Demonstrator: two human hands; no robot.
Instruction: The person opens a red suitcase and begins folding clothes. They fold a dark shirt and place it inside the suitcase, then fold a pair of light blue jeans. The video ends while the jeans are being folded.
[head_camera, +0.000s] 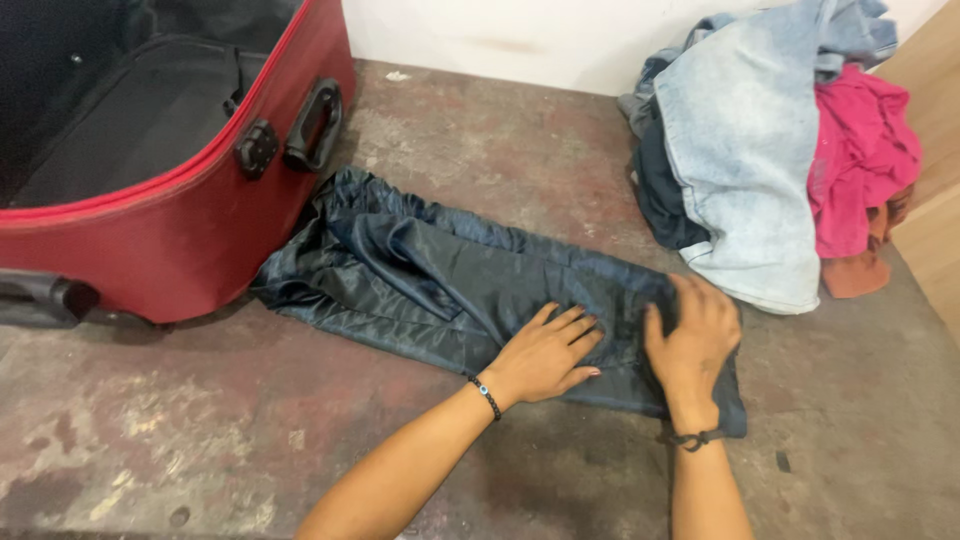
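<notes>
Bare concrete floor (200, 440) lies open in front of the dark shiny trousers (450, 280), and a wide strip of it runs free behind them up to the white wall (500, 40). To the left the red suitcase (170, 240) stands on the floor with its lid open, its side touching the trousers' far end and blocking that way. To the right a pile of clothes (760, 150) sits just beside the trousers, against a wooden panel (930, 150). Between suitcase and pile the gap stays passable.

Suitcase (180, 240) cut off left, top; clothes pile (770, 150) clipped top.
</notes>
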